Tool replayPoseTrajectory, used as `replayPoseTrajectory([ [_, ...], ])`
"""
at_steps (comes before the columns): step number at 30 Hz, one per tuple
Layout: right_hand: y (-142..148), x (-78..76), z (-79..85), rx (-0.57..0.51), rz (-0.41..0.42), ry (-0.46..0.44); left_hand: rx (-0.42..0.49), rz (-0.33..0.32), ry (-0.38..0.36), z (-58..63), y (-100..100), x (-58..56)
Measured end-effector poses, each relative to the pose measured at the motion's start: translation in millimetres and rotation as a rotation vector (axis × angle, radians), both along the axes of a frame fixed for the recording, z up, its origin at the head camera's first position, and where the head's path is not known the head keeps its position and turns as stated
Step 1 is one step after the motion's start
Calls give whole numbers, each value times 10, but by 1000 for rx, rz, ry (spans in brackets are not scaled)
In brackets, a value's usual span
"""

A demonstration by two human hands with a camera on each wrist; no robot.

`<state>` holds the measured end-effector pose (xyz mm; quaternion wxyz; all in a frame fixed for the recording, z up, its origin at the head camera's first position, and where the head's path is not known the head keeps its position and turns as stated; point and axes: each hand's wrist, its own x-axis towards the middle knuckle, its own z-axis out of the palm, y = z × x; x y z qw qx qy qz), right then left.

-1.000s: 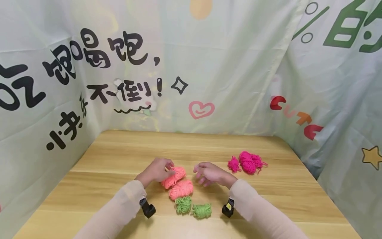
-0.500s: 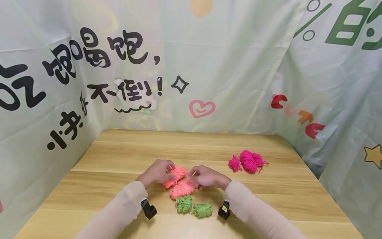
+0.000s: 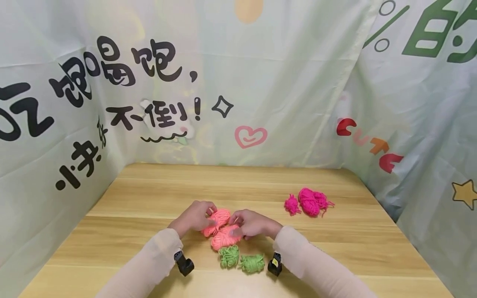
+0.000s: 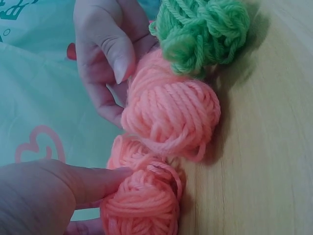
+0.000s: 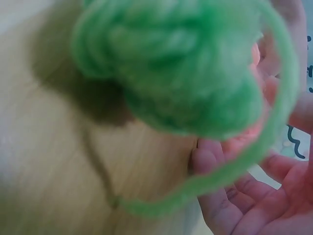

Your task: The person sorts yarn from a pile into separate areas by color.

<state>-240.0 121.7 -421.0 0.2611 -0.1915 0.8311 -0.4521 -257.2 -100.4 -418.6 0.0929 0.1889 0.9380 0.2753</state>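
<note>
Two coral yarn bundles lie against each other at the table's front middle. My left hand (image 3: 194, 216) grips the farther coral bundle (image 3: 220, 216), its thumb pressed on the strands in the left wrist view. Around the right end of the nearer coral bundle (image 3: 225, 238) my right hand (image 3: 255, 224) has its thumb and fingers; its far fingers are partly hidden behind the yarn. A green yarn bundle (image 3: 229, 256) sits just below the nearer coral one. Blurred green yarn (image 5: 171, 63) with a loose strand covers much of the right wrist view.
A second green bundle (image 3: 252, 263) lies between the forearms. Toward the back right, a magenta yarn bundle (image 3: 309, 203) lies beside a smaller magenta clump (image 3: 292, 205). Printed cloth (image 3: 290, 103) hangs behind and beside the wooden table (image 3: 149, 194).
My right hand has moved left from beside the coral yarn and now grips the nearer bundle. The left hand has stayed at the farther one.
</note>
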Motion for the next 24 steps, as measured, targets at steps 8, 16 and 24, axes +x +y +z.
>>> replayPoseTrajectory([
  [8, -22, 6, 14, 22, 20, 13, 1, 11, -19, 4, 0, -8],
  [16, -35, 3, 23, 49, 48, 32, -10, 28, -31, -1, -31, -10],
  [24, -28, 5, 25, 29, 36, 15, -11, 31, -28, 8, -56, 3],
])
